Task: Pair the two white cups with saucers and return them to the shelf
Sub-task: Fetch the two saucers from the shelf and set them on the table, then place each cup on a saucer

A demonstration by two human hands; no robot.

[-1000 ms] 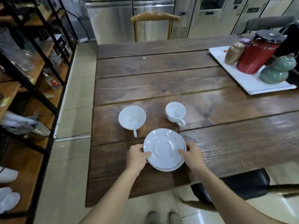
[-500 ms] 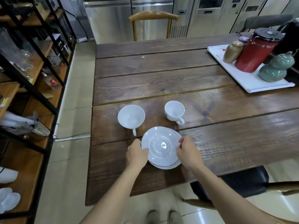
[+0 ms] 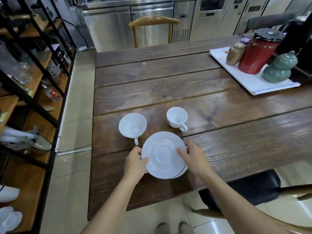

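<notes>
Two white saucers lie stacked near the front edge of the wooden table (image 3: 168, 85). My left hand (image 3: 135, 163) and my right hand (image 3: 192, 156) grip the top saucer (image 3: 163, 152) by its left and right rims, raised and offset from the dark-rimmed lower saucer (image 3: 179, 174), of which only a crescent shows. Just beyond stand a wide white cup (image 3: 132, 126) at the left, handle toward me, and a smaller white cup (image 3: 177, 117) at the right. The shelf (image 3: 38, 76) of black frames and wooden boards runs along the left.
At the table's far right a white tray (image 3: 249, 83) carries a red jug (image 3: 258, 53), a green gourd pot (image 3: 278, 70) and a brown jar (image 3: 234, 54). A wooden chair (image 3: 153, 22) stands at the far end, a black seat (image 3: 244, 190) under the front right.
The top saucer has come up off the lower one and shifted slightly up and left, exposing the lower saucer's dark rim. My right thumb now lies on the saucer's face.
</notes>
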